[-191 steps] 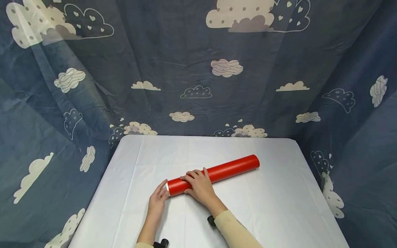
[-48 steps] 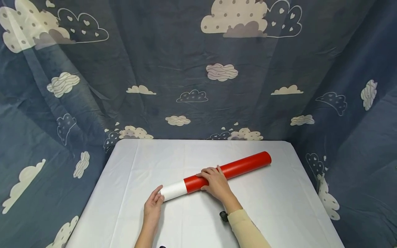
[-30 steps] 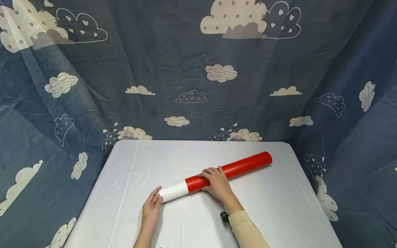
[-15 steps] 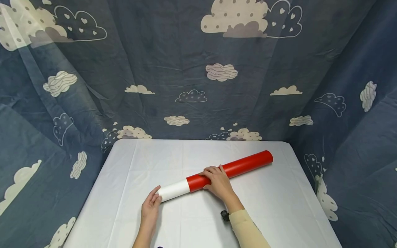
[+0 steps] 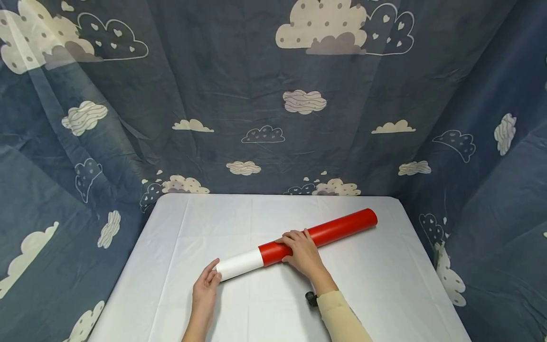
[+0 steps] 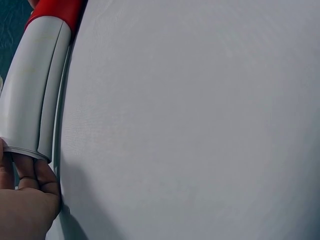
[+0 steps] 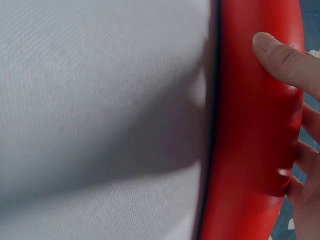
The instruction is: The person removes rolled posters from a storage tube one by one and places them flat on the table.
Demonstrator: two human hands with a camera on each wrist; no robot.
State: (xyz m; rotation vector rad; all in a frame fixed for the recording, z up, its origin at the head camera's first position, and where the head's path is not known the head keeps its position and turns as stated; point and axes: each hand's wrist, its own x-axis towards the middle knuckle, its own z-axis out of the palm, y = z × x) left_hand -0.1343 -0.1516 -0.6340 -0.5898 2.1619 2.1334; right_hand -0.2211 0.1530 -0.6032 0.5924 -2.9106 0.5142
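Note:
A long red tube (image 5: pixel 342 226) lies slantwise on the white table, its far end to the right. From its left end a white roll (image 5: pixel 240 265) sticks out; the left wrist view shows a lengthwise overlapping edge on this white roll (image 6: pixel 32 85). My left hand (image 5: pixel 204 292) pinches the roll's outer end, with some fingers tucked inside the rim. Over the red tube my right hand (image 5: pixel 302 254) grips from above, thumb on the near side and fingers over the far side. The roll's inner part is hidden in the tube.
The white table (image 5: pixel 363 294) has rounded far corners. A dark blue curtain (image 5: pixel 213 71) with cloud prints hangs behind and along both sides. A small black device (image 5: pixel 311 299) sits at the right wrist beside a cream sleeve (image 5: pixel 342 316).
Over the earlier frames, the white roll came out of the red tube as the left hand moved left and the right hand moved right with the tube. Recently the roll lengthens only slightly.

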